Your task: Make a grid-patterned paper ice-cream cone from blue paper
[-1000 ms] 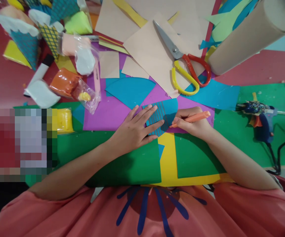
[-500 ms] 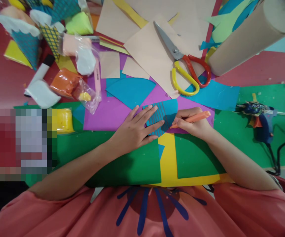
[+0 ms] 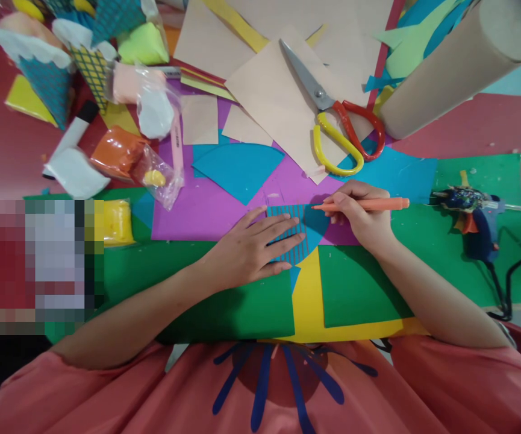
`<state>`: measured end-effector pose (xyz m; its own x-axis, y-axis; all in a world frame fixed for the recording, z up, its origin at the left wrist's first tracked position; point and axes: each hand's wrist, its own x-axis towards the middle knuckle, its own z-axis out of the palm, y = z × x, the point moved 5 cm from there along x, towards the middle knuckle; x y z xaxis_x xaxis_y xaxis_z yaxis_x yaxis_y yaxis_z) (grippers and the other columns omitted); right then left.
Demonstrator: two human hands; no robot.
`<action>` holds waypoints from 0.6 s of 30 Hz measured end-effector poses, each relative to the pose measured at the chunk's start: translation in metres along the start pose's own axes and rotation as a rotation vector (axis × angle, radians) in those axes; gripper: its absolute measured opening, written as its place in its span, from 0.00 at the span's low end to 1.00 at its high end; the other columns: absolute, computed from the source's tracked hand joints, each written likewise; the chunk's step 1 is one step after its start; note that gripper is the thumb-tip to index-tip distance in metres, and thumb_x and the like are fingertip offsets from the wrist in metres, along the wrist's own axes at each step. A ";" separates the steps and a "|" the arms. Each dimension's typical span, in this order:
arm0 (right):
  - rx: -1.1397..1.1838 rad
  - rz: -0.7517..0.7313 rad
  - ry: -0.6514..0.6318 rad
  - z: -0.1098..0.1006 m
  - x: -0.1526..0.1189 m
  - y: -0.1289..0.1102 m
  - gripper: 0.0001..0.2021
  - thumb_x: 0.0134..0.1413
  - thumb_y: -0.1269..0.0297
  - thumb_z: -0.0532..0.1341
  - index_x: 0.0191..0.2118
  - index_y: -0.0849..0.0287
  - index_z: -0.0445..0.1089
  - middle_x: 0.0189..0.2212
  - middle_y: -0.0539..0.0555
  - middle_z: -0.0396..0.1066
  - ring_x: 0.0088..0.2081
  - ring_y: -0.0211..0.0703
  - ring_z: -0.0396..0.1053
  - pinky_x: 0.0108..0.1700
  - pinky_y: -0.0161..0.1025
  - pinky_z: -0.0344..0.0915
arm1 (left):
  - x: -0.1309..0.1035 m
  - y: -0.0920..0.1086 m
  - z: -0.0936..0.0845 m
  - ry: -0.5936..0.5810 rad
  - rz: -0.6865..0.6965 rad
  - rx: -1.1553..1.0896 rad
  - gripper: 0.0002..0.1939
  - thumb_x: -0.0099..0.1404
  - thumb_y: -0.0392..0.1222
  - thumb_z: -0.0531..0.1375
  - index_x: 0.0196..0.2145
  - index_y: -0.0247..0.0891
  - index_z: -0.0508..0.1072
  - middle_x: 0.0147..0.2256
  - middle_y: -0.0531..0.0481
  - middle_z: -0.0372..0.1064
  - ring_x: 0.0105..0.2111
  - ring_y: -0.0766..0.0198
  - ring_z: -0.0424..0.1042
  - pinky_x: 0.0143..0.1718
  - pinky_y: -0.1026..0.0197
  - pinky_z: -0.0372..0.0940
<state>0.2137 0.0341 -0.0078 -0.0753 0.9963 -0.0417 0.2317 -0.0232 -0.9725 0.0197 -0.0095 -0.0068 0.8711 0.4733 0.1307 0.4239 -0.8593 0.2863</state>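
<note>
Under the spread fingers of my left hand (image 3: 251,250) lies a blue foam sheet piece (image 3: 317,226), pressed flat on the purple sheet. Dark parallel lines cover its left part, and its right edge is curved. My right hand (image 3: 364,214) is closed around an orange marker (image 3: 384,204), whose tip points left at the top edge of the blue piece. Whether the tip touches it, I cannot tell. A plain blue fan-shaped piece (image 3: 240,169) rests just beyond my left hand.
Scissors (image 3: 321,99) with red and yellow handles lie on beige sheets. A glue gun (image 3: 481,223) and its cable are at right, below a beige roll (image 3: 459,72). Decorated cones (image 3: 46,75) and bagged clay (image 3: 118,150) crowd the upper left.
The blue piece has turned and shifted slightly nearer me, its lines now running toward me. My right hand has moved up a little, and the marker lies more level.
</note>
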 end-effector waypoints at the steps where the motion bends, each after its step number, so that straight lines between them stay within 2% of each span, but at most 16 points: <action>1: -0.010 -0.002 -0.003 0.000 0.000 0.000 0.12 0.55 0.63 0.60 0.23 0.60 0.71 0.21 0.50 0.72 0.19 0.31 0.65 0.20 0.32 0.61 | 0.000 0.001 -0.001 0.000 0.004 -0.008 0.24 0.74 0.51 0.48 0.60 0.37 0.66 0.59 0.40 0.66 0.59 0.53 0.65 0.62 0.46 0.55; 4: -0.028 -0.007 -0.034 0.002 0.001 0.001 0.13 0.56 0.59 0.61 0.25 0.61 0.72 0.22 0.50 0.72 0.19 0.31 0.66 0.21 0.32 0.62 | 0.001 0.001 -0.001 -0.013 0.002 -0.025 0.25 0.73 0.52 0.49 0.59 0.33 0.67 0.57 0.37 0.67 0.57 0.52 0.66 0.59 0.49 0.58; 9: -0.076 -0.005 -0.070 0.004 0.001 -0.001 0.15 0.56 0.55 0.62 0.26 0.60 0.72 0.21 0.50 0.71 0.20 0.33 0.67 0.22 0.33 0.64 | 0.002 0.000 -0.001 -0.019 -0.008 -0.042 0.25 0.73 0.52 0.49 0.59 0.33 0.67 0.58 0.37 0.66 0.58 0.52 0.65 0.59 0.49 0.58; 13: -0.091 -0.014 -0.068 0.005 0.001 -0.003 0.14 0.57 0.56 0.61 0.26 0.60 0.72 0.21 0.50 0.71 0.20 0.32 0.67 0.22 0.32 0.64 | 0.002 0.001 -0.001 0.002 0.004 -0.029 0.25 0.73 0.51 0.49 0.59 0.32 0.67 0.59 0.38 0.66 0.57 0.52 0.65 0.59 0.50 0.57; 18: -0.096 -0.016 -0.062 0.005 0.001 -0.002 0.10 0.56 0.63 0.61 0.26 0.60 0.72 0.22 0.49 0.71 0.20 0.32 0.67 0.22 0.32 0.63 | 0.002 0.001 -0.002 0.007 0.006 -0.031 0.25 0.73 0.51 0.49 0.59 0.32 0.66 0.58 0.38 0.66 0.57 0.51 0.66 0.58 0.49 0.58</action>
<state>0.2086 0.0346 -0.0067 -0.1391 0.9893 -0.0431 0.3215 0.0039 -0.9469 0.0215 -0.0089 -0.0047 0.8719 0.4694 0.1393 0.4104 -0.8558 0.3151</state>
